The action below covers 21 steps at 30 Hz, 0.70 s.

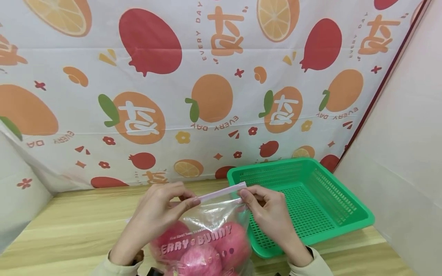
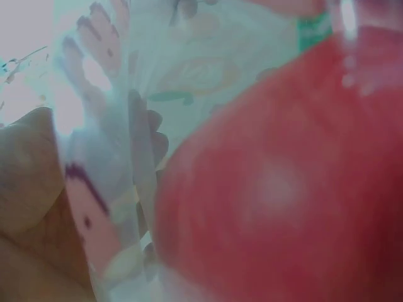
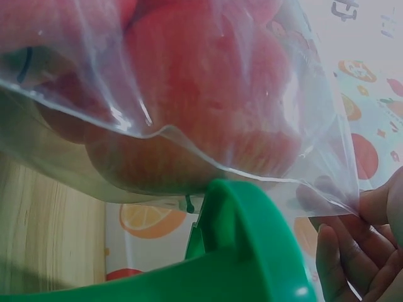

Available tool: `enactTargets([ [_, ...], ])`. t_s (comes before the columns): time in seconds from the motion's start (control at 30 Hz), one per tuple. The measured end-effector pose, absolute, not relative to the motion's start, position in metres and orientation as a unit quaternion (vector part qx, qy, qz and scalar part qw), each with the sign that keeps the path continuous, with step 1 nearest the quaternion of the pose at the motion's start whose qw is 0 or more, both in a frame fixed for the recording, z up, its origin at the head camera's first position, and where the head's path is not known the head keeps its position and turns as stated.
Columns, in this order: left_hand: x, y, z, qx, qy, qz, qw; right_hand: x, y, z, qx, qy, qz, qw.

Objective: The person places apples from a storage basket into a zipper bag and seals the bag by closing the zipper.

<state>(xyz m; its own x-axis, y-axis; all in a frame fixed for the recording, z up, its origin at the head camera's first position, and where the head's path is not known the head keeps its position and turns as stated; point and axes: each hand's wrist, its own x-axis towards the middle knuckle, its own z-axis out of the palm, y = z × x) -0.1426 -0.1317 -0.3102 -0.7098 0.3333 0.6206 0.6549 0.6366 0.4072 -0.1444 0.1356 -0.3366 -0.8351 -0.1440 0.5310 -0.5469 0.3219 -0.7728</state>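
Observation:
A clear zip bag [image 1: 221,211] with a pink closure strip [image 1: 221,192] and "BERRY BUNNY" lettering hangs between both hands. Inside it are several pinkish-red apples [image 1: 200,260]. My left hand [image 1: 162,209] pinches the strip at its left part between thumb and fingers. At the strip's right end, my right hand [image 1: 271,209] pinches the bag's top corner. One apple [image 2: 271,189] fills much of the left wrist view behind the plastic. In the right wrist view, the right hand [image 3: 371,239] grips the bag's corner. The bag's bottom is cut off in the head view.
A green plastic basket [image 1: 310,207] with a perforated floor stands on the wooden table [image 1: 83,226], right of the bag. The right forearm crosses its near left rim. Fruit-printed cloth [image 1: 214,142] covers the wall behind; a white wall [image 1: 400,153] stands on the right.

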Motion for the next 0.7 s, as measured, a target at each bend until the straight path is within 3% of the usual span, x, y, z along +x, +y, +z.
enactTargets([
  [0.27,-0.1377,-0.1341,-0.3042,-0.264,-0.887,-0.311,0.217,-0.1415,0.1358,-0.3349,0.2,-0.8,0.532,0.19],
  [0.7,-0.1381,-0.139,-0.3033,-0.251,-0.898,-0.292,0.211,-0.1431,0.1374,-0.3365,0.206,-0.8,0.528,0.195],
])
